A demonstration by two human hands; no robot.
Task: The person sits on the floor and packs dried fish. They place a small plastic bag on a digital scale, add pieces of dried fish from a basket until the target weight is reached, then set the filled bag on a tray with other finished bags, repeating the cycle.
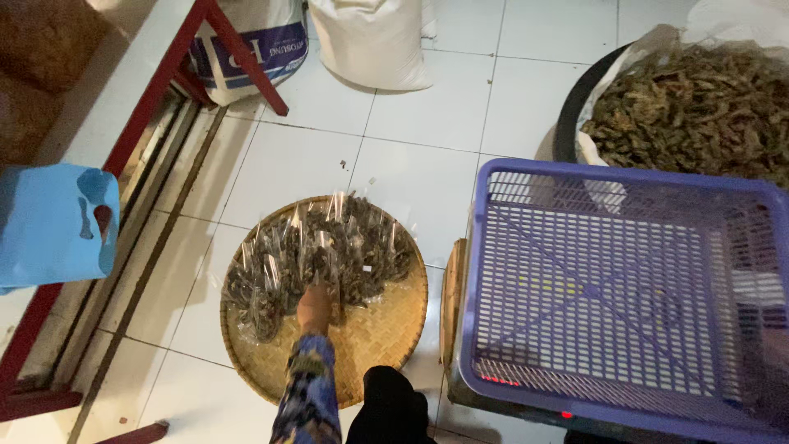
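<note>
Left of our fingers we see open white tile floor (271, 173). Our left hand (315, 306) reaches into clear packets (316, 251) piled on the round woven tray (386, 329); its grip we cannot tell. Right of them, the purple basket (625, 304) crowds the tray's rim.

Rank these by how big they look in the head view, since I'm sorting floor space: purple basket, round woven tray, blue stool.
Largest to smallest:
1. Purple basket, though it sits nearest the camera, which inflates it.
2. Round woven tray.
3. Blue stool, partly cut off at the edge.
</note>
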